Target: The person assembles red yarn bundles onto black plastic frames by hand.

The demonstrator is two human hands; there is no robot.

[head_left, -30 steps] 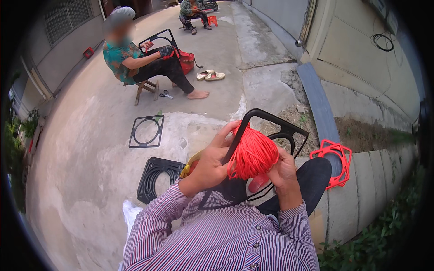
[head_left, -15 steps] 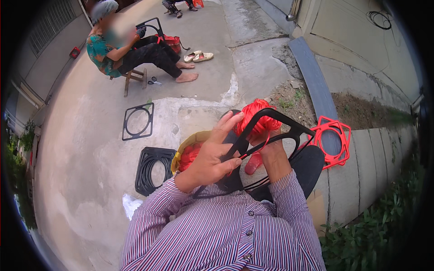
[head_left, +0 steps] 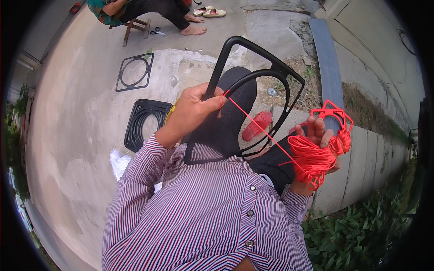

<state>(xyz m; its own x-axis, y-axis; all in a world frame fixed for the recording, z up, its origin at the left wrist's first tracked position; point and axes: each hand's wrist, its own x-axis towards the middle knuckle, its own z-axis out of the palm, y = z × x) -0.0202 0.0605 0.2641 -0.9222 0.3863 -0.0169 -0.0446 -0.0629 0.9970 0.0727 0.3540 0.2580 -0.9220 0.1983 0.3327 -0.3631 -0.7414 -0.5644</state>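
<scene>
The left hand grasps the black frame by its left bar, below the upper left corner, its thumb and fingertips also nipping the red cord there. The frame stands tilted over the lap, its lower edge against the shirt and its right corner higher and farther out. From the left hand the cord runs taut and slanting down across the round opening to a loose bundle held by the right hand, whose fingers rise behind the loops and bend over the top; the thumb's grip is hard to make out. On the ground, left of the lap, lies a stack of black frames, with a white bag just beyond its near edge and a single flat frame farther out. A red slipper shows beneath the opening. Red frames lie at the near end of a grey plank, just beyond the right hand. At the far edge of the ground a barefoot person sits on a wooden stool, scissors beside it and pale shoes near the feet.
</scene>
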